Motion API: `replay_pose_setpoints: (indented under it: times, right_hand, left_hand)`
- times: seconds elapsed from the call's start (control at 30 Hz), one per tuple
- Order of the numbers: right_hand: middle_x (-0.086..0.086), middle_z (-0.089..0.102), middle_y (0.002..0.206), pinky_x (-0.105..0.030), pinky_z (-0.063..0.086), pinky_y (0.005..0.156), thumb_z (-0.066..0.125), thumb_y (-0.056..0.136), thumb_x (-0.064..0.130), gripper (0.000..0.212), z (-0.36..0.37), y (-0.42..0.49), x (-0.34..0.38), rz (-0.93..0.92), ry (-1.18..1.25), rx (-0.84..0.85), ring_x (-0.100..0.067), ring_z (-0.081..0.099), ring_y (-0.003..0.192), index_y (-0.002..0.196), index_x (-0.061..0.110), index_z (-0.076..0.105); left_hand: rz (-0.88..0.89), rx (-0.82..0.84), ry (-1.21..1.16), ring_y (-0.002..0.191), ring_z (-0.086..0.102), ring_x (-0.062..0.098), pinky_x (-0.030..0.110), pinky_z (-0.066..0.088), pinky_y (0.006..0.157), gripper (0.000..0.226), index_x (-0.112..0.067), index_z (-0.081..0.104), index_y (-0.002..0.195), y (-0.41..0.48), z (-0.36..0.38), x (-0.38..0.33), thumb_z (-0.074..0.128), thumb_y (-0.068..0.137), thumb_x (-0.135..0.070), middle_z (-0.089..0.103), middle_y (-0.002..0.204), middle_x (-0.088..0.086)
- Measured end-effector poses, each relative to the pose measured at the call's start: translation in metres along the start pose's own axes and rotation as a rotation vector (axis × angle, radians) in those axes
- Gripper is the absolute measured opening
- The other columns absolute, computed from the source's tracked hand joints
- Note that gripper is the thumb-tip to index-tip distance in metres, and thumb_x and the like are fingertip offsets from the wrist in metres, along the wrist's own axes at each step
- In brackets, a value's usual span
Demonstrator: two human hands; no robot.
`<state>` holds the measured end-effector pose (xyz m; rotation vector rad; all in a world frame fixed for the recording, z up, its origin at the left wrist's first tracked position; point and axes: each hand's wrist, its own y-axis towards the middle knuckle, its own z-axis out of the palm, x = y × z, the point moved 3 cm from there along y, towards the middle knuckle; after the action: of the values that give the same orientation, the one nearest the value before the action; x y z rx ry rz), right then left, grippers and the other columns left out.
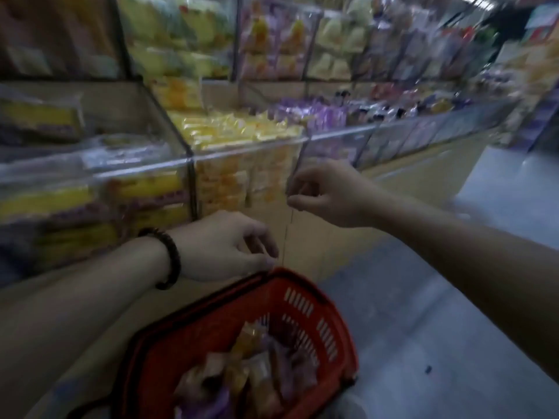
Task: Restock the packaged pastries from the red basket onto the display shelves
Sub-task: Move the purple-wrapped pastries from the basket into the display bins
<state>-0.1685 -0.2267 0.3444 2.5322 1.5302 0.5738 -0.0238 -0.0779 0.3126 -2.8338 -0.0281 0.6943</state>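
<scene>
Overall: the head view is motion-blurred, so fine detail is unreadable.
Red basket (302, 287): low in the view, directly below the two hands and in front of the display shelves (251, 145); standing on the floor or carried cannot be told.
Packaged pastries (257, 373): piled loose inside the red basket, in clear wrappers with orange, brown and purple contents.
Left hand (230, 246): relaxed, fingers loosely curled and pointing down, gripping nothing. It hangs just above the far rim of the red basket; contact between thumb tip and rim cannot be told.
Bracelet (172, 255): dark beads, on the left wrist.
Right hand (329, 192): raised in front of the clear shelf panel, fingers curled with thumb and forefinger close together. Blur hides whether anything is pinched; state cannot be told.
Yellow packs (236, 128): fill the bin directly behind the right hand.
Purple packs (317, 116): in the next bin to the right.
Floor (438, 297): pale grey, to the right of the shelves.
</scene>
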Motion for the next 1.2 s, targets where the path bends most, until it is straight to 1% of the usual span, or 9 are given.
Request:
replay_pose_setpoints:
  times: [0.13,0.27,0.4,0.57,0.7,0.87,0.97,1.07,1.2]
  right_hand:
    - [0.011,0.072,0.089,-0.03,0.058,0.069,0.069,0.099,0.045,0.023,0.079,-0.032,0.002,0.149,0.09,0.232,-0.006,0.068,0.082,0.104,0.025,0.078]
    - [0.003,0.071,0.099,-0.034,0.056,0.073,0.066,0.101,0.044,0.029,0.165,-0.061,-0.005,0.26,0.09,0.499,-0.017,0.067,0.089,0.108,0.018,0.077]
    - [-0.01,0.074,0.093,-0.044,0.059,0.076,0.068,0.096,0.04,0.033,0.245,-0.081,-0.017,0.354,0.023,0.628,-0.03,0.069,0.087,0.096,0.009,0.076]
    - [-0.016,0.071,0.123,-0.035,0.048,0.076,0.05,0.105,0.016,0.028,0.31,-0.09,-0.046,0.403,-0.077,0.782,-0.036,0.066,0.115,0.119,0.004,0.071]
    - [-0.021,0.067,0.133,-0.039,0.049,0.086,0.045,0.11,0.027,0.036,0.343,-0.086,-0.076,0.504,-0.1,0.73,-0.039,0.063,0.122,0.128,0.006,0.068]
    - [-0.013,0.065,0.087,-0.033,0.038,0.068,0.065,0.1,0.042,0.036,0.396,-0.08,-0.107,0.622,0.065,0.564,-0.03,0.06,0.08,0.073,0.02,0.056]
    - [-0.013,0.077,0.109,-0.03,0.046,0.071,0.076,0.092,0.035,0.019,0.426,-0.076,-0.117,0.521,-0.079,0.701,-0.032,0.073,0.101,0.099,0.017,0.075]
    - [-0.013,0.07,0.131,-0.032,0.052,0.091,0.071,0.095,0.038,0.043,0.452,-0.073,-0.125,0.441,-0.208,0.751,-0.032,0.067,0.121,0.134,0.021,0.068]
    - [-0.017,0.068,0.129,-0.035,0.052,0.087,0.049,0.101,0.048,0.046,0.465,-0.083,-0.129,0.609,-0.11,0.629,-0.037,0.067,0.116,0.132,0.016,0.063]
  left_hand:
    - [-0.132,0.153,0.031,0.086,0.067,-0.004,0.028,0.06,0.082,0.021,-0.045,0.07,0.111,-0.017,0.067,0.057,0.062,0.097,-0.059,0.071,0.102,-0.022]
    - [-0.28,0.226,-0.05,0.078,0.073,0.004,0.029,0.06,0.069,0.019,-0.036,0.073,0.104,-0.018,0.132,0.118,0.065,0.098,-0.052,0.075,0.085,-0.02]
    - [-0.456,0.331,-0.059,0.082,0.075,0.016,0.03,0.06,0.061,0.023,-0.027,0.076,0.102,0.002,0.195,0.168,0.068,0.093,-0.047,0.079,0.101,0.002]
    - [-0.542,0.312,-0.055,0.105,0.07,0.022,0.028,0.052,0.081,0.032,-0.019,0.074,0.116,0.026,0.263,0.205,0.074,0.089,-0.036,0.071,0.112,-0.002]
    - [-0.619,0.264,-0.073,0.128,0.062,0.026,0.031,0.051,0.099,0.057,-0.02,0.066,0.136,0.04,0.319,0.236,0.075,0.085,-0.044,0.065,0.141,0.006]
    - [-0.64,0.258,-0.087,0.12,0.064,0.03,0.034,0.049,0.094,0.049,-0.015,0.069,0.12,0.04,0.375,0.263,0.071,0.088,-0.053,0.067,0.131,0.011]
    - [-0.627,0.241,-0.056,0.118,0.064,0.03,0.033,0.049,0.094,0.047,-0.019,0.068,0.118,0.04,0.377,0.264,0.066,0.09,-0.057,0.067,0.128,0.008]
    - [-0.605,0.356,-0.035,0.129,0.059,0.028,0.034,0.049,0.105,0.058,-0.022,0.062,0.134,0.038,0.376,0.267,0.076,0.083,-0.046,0.061,0.141,0.005]
    - [-0.555,0.441,0.013,0.145,0.045,0.028,0.038,0.037,0.119,0.076,-0.021,0.049,0.151,0.039,0.377,0.264,0.082,0.082,-0.027,0.046,0.157,0.007]
